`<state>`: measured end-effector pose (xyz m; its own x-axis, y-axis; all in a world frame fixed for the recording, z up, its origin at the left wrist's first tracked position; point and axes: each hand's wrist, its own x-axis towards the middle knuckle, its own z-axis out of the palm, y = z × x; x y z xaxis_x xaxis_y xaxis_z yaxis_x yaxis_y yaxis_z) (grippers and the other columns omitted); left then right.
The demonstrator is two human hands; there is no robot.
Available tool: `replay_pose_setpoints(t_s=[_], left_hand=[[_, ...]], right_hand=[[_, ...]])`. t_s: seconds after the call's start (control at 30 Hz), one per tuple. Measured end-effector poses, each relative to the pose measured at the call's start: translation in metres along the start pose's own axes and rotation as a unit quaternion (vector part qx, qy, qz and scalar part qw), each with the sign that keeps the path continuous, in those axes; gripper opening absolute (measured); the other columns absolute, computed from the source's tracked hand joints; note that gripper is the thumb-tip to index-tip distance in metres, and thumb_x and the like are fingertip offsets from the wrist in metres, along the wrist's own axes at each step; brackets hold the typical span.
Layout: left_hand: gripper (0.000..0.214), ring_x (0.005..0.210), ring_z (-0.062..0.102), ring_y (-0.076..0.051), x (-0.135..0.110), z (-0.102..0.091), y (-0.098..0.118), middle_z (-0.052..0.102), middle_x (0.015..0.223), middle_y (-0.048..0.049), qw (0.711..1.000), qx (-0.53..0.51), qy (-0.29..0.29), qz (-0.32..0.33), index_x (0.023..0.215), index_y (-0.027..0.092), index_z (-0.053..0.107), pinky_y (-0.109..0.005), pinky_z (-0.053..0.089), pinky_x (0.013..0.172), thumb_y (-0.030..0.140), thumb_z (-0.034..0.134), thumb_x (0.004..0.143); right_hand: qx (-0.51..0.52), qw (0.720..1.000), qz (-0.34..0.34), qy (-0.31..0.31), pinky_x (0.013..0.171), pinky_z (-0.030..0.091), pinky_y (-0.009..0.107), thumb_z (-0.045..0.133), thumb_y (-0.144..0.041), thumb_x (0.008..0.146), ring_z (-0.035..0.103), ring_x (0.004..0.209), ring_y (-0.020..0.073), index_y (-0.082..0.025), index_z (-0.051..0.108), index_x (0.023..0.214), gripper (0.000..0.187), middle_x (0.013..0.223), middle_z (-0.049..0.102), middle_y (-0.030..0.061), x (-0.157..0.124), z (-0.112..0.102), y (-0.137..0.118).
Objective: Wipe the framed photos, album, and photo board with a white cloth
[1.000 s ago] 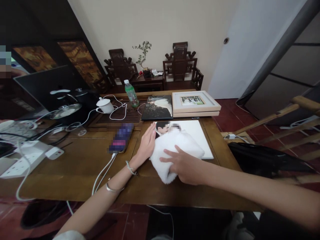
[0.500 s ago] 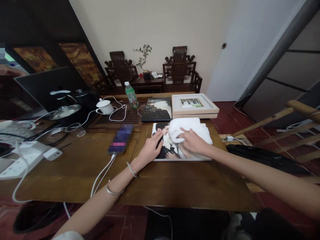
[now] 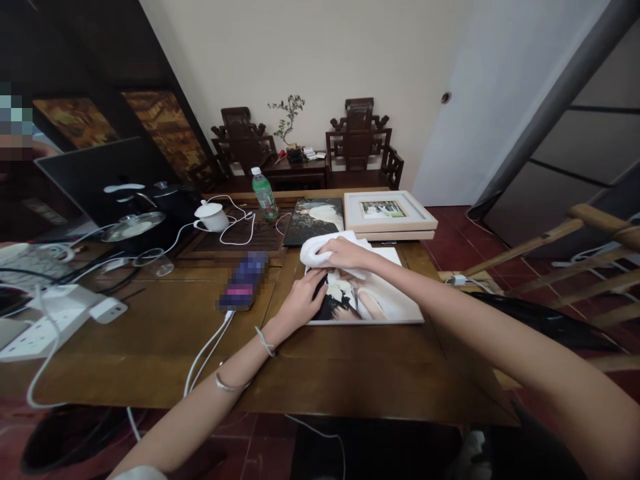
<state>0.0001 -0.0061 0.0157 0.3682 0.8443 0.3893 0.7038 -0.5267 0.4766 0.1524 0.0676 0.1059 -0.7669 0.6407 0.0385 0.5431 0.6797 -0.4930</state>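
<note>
A photo panel [image 3: 387, 293] with a printed picture of people lies flat on the wooden table [image 3: 320, 373]. Resting on its left edge is my left hand [image 3: 303, 293], fingers stretched out flat. My right hand [image 3: 345, 253] grips a white towel [image 3: 316, 247], pressed on the panel's far left corner just above my left fingertips. The towel and right arm cover the panel's upper part. Behind it lie a dark photo panel [image 3: 315, 220] and, to the right, light wooden picture frames [image 3: 345, 212] in a stack.
Left of the panel lies a phone [image 3: 243, 283] with a white cable. Farther back stand a green-labelled bottle [image 3: 265, 195] and a lidded white cup [image 3: 212, 217]. A power strip [image 3: 47, 323], a clear plastic cup [image 3: 160, 263] and a laptop [image 3: 100, 177] occupy the left side. A person is at far left.
My right hand has moved the towel leftward and away from me, from the panel's right side to its far left corner. My left hand has stayed on the left edge.
</note>
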Motion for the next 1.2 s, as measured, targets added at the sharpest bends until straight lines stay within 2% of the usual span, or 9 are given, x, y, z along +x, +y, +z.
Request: replay_pose_setpoints(t_s=[0.1, 0.23, 0.43, 0.5, 0.63, 0.7, 0.83, 1.0, 1.2], left_hand=[[0.042, 0.13, 0.04, -0.024, -0.001, -0.001, 0.001, 0.047, 0.138, -0.0111, 1.0, 0.002, -0.009, 0.0, 0.131, 0.015, 0.046, -0.043, 0.036, 0.106, 0.024, 0.04, 0.091], [0.044, 0.133, 0.034, -0.024, -0.001, -0.002, 0.003, 0.04, 0.143, -0.0106, 1.0, 0.003, -0.018, -0.02, 0.134, 0.016, 0.043, -0.046, 0.033, 0.107, 0.024, 0.04, 0.091], [0.041, 0.132, 0.036, -0.021, 0.0, 0.0, 0.001, 0.043, 0.141, -0.0102, 1.0, -0.023, 0.005, -0.016, 0.129, 0.014, 0.05, -0.041, 0.03, 0.11, 0.025, 0.042, 0.09], [0.04, 0.132, 0.037, -0.02, 0.001, 0.001, 0.001, 0.045, 0.139, -0.0107, 0.999, -0.028, 0.013, -0.014, 0.127, 0.014, 0.052, -0.041, 0.031, 0.11, 0.025, 0.042, 0.09], [0.039, 0.131, 0.038, -0.021, 0.001, 0.002, 0.001, 0.046, 0.139, -0.0103, 0.999, -0.034, 0.02, -0.011, 0.125, 0.015, 0.053, -0.042, 0.032, 0.109, 0.025, 0.043, 0.089], [0.039, 0.131, 0.039, -0.022, 0.001, 0.002, 0.002, 0.046, 0.139, -0.0109, 0.999, -0.033, 0.021, -0.012, 0.125, 0.014, 0.053, -0.043, 0.032, 0.109, 0.025, 0.044, 0.089], [0.041, 0.131, 0.038, -0.021, 0.001, 0.003, 0.0, 0.045, 0.139, -0.0133, 0.999, -0.029, 0.017, -0.014, 0.126, 0.011, 0.052, -0.04, 0.031, 0.11, 0.025, 0.044, 0.089], [0.041, 0.132, 0.037, -0.021, 0.002, 0.003, -0.001, 0.046, 0.138, -0.0133, 0.999, -0.031, 0.013, -0.013, 0.126, 0.01, 0.052, -0.039, 0.03, 0.111, 0.024, 0.045, 0.088], [0.041, 0.131, 0.038, -0.022, 0.001, 0.002, 0.001, 0.046, 0.138, -0.0143, 0.999, -0.03, 0.015, -0.014, 0.126, 0.01, 0.052, -0.04, 0.03, 0.111, 0.024, 0.044, 0.088]], right_hand=[[-0.01, 1.0, 0.01, 0.01, 0.062, 0.039, 0.024, 0.039, -0.009, 0.066, 0.058, 0.066, 0.0168, -0.014, 0.065, 0.071, 0.027, 0.071, 0.068, 0.0039, -0.021, -0.007, 0.014], [-0.052, 0.997, 0.029, 0.05, 0.076, 0.042, 0.028, 0.038, -0.006, 0.066, 0.061, 0.081, 0.0194, -0.016, 0.07, 0.082, 0.036, 0.091, 0.071, 0.0054, -0.056, -0.017, 0.045], [-0.124, 0.986, 0.074, 0.08, 0.09, 0.044, 0.035, 0.038, -0.001, 0.062, 0.061, 0.102, 0.0241, -0.016, 0.07, 0.097, 0.049, 0.106, 0.069, 0.007, -0.104, -0.015, 0.08], [-0.128, 0.988, 0.059, 0.067, 0.095, 0.042, 0.04, 0.037, 0.002, 0.06, 0.056, 0.111, 0.0255, -0.015, 0.069, 0.097, 0.052, 0.107, 0.068, 0.0078, -0.119, -0.008, 0.077], [-0.143, 0.988, 0.045, 0.035, 0.105, 0.025, 0.057, 0.037, 0.003, 0.055, 0.03, 0.132, 0.0286, -0.015, 0.068, 0.092, 0.051, 0.129, 0.055, 0.0104, -0.152, 0.016, 0.049], [-0.148, 0.987, 0.046, 0.032, 0.106, 0.019, 0.06, 0.038, 0.004, 0.055, 0.022, 0.135, 0.0293, -0.016, 0.067, 0.089, 0.049, 0.138, 0.044, 0.0102, -0.17, 0.03, 0.03], [-0.133, 0.991, 0.008, 0.011, 0.107, 0.012, 0.064, 0.038, 0.005, 0.055, 0.014, 0.137, 0.0303, -0.017, 0.067, 0.087, 0.048, 0.143, 0.038, 0.0075, -0.2, 0.051, -0.003], [-0.095, 0.995, -0.005, -0.026, 0.109, 0.016, 0.058, 0.038, 0.006, 0.054, 0.018, 0.137, 0.0257, -0.019, 0.066, 0.088, 0.05, 0.143, 0.039, 0.0037, -0.2, 0.046, -0.012], [-0.096, 0.995, 0.012, 0.004, 0.107, 0.023, 0.054, 0.037, 0.006, 0.056, 0.029, 0.133, 0.0246, -0.019, 0.068, 0.091, 0.053, 0.124, 0.059, 0.0057, -0.155, 0.02, 0.032]])
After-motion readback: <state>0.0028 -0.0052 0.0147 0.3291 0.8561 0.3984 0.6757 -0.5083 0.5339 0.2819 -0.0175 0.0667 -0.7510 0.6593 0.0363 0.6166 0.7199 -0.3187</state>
